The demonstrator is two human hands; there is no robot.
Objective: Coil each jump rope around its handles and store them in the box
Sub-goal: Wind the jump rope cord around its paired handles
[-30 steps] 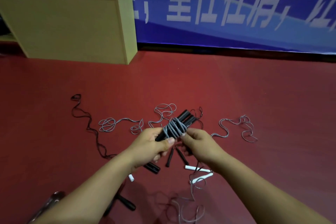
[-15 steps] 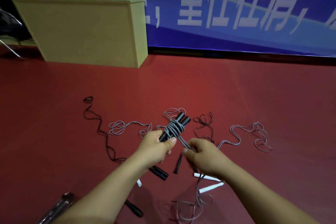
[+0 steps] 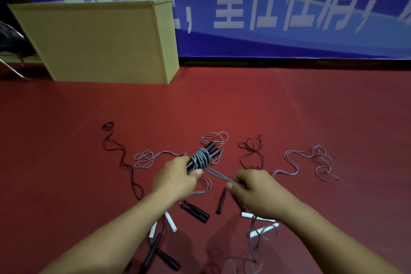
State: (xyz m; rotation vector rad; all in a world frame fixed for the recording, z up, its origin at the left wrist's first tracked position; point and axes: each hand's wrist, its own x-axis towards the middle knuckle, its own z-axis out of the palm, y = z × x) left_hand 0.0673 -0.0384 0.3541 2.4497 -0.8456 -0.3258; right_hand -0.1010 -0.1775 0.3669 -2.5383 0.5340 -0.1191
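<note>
Left hand [image 3: 175, 181] clenched round paired black cylindrical handles [image 3: 205, 155], long axis pointing up-right, away. Right hand [image 3: 253, 187] pinching taut grey cord [image 3: 219, 176], down-right of the coil. Tall yellow wooden box [image 3: 100, 44] far up-left, nearer the left hand.

Two bare forearms reach in from the bottom edge, with no sleeve showing up to the frame's edge. The left hand [image 3: 175, 181] and right hand [image 3: 255, 191] wear no gloves, rings, watch or wristband.
</note>
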